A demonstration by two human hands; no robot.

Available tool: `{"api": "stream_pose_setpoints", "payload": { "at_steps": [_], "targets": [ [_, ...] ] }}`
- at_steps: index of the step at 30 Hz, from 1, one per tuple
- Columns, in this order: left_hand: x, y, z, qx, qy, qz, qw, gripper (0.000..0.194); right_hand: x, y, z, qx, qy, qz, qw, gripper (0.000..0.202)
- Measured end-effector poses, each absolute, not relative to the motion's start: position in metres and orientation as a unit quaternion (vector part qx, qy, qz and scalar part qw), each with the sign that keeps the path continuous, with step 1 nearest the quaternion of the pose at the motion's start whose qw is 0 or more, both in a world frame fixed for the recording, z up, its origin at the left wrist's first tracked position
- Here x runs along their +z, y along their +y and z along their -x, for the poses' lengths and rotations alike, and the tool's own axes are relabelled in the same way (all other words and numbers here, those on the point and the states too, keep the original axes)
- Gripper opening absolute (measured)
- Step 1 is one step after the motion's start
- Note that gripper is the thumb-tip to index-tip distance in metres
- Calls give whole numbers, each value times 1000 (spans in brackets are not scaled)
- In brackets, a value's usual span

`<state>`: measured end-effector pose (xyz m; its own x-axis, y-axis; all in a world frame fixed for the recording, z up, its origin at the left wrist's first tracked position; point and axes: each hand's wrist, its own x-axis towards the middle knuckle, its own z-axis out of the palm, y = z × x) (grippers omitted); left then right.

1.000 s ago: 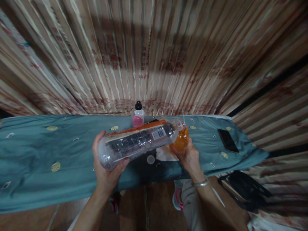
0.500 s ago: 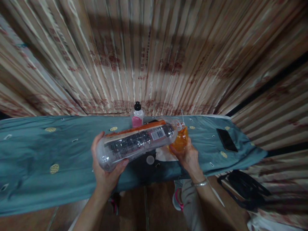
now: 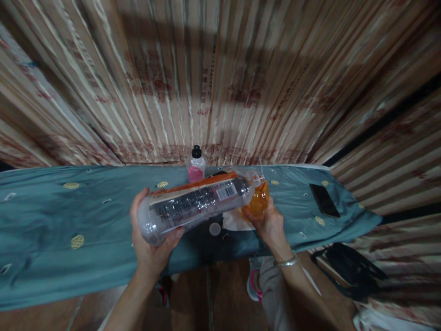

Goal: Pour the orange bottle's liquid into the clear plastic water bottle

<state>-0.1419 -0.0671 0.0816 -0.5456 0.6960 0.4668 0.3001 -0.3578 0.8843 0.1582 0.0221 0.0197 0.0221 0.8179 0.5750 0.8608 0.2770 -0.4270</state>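
Clear plastic cylindrical bottle (image 3: pixel 196 207) lies left of the rounded orange see-through container (image 3: pixel 259 200), long axis aimed at its top; our left hand (image 3: pixel 151 253) clutches the base, our right hand (image 3: pixel 272 226), nearer the mouth, hugs the container.

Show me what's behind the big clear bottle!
Behind the big clear bottle, a black-capped, pink-labelled bottle and a sliver of something dark show. Their lower parts are covered, so I can't see those.

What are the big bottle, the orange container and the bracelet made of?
The big bottle looks like clear, shiny plastic: its neck is see-through and its sides glint. The orange container seems glossy, see-through plastic too, though maybe glass. The bracelet looks like polished silvery metal, because it gleams.
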Motion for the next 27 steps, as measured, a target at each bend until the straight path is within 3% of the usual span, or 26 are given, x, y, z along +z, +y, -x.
{"api": "stream_pose_setpoints", "payload": {
  "at_steps": [17,27],
  "targets": [
    [85,-68,139,684,548,-463,135,103,19,22,-159,-23,-698,607,379,90],
    [85,-67,139,680,552,-466,127,105,20,22,-160,-25,-700,600,387,80]
  ]
}}
